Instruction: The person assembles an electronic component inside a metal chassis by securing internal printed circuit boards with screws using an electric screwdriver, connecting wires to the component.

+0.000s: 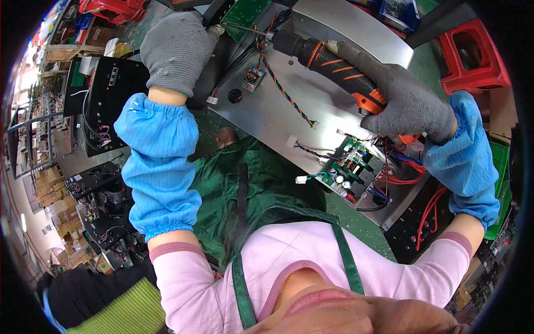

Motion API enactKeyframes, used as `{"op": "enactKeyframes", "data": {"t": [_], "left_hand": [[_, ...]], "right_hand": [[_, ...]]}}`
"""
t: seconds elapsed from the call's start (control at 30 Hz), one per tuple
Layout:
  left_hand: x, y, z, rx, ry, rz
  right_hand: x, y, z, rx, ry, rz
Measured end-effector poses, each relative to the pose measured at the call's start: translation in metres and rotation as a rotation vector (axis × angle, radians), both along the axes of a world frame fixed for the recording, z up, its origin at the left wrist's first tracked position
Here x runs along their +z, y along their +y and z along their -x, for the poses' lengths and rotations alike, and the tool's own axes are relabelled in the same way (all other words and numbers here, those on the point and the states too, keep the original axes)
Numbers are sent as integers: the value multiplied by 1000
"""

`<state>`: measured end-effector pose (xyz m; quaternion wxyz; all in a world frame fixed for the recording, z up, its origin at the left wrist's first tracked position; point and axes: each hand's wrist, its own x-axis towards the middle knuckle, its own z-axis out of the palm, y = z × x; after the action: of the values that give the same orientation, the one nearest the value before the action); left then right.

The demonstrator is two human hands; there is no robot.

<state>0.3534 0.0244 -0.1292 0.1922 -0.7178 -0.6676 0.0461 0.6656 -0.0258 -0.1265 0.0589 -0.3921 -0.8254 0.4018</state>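
Note:
My right hand (411,100), in a grey glove, is wrapped round an orange and black power screwdriver (339,69). Its long thin bit (242,26) points left and ends beside the fingertips of my left hand (178,53). That hand, gloved too, is closed at a dark edge beside a green circuit board (245,14); what its fingers hold is hidden. Below the screwdriver lies a bare metal panel (261,117), with a bundle of coloured wires (278,83) running across it. A small board (253,78) sits at its left, and a larger populated board (353,170) at its near right.
Black equipment housings (111,94) stand at the left, with more units (103,195) below them. Red plastic stools (473,55) are at the far right and far left. A blue bin (399,15) holds small parts. Red wires (428,217) hang at the near right.

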Motion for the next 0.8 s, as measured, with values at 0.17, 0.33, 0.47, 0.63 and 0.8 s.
{"op": "enactKeyframes", "data": {"t": [0.17,0.33,0.47,0.63,0.8], "left_hand": [[-1,2,-2,-12,37,-14],[2,2,-3,8,-7,40],[1,2,5,-19,-32,59],[-1,6,2,-63,-21,30],[-2,6,8,-117,10,12]], "right_hand": [[0,0,-1,3,29,-34],[-10,2,-4,-4,72,-30],[-3,2,4,19,-26,-104],[-10,-5,11,-13,-85,-244],[-1,-3,16,-29,-103,-15]]}}
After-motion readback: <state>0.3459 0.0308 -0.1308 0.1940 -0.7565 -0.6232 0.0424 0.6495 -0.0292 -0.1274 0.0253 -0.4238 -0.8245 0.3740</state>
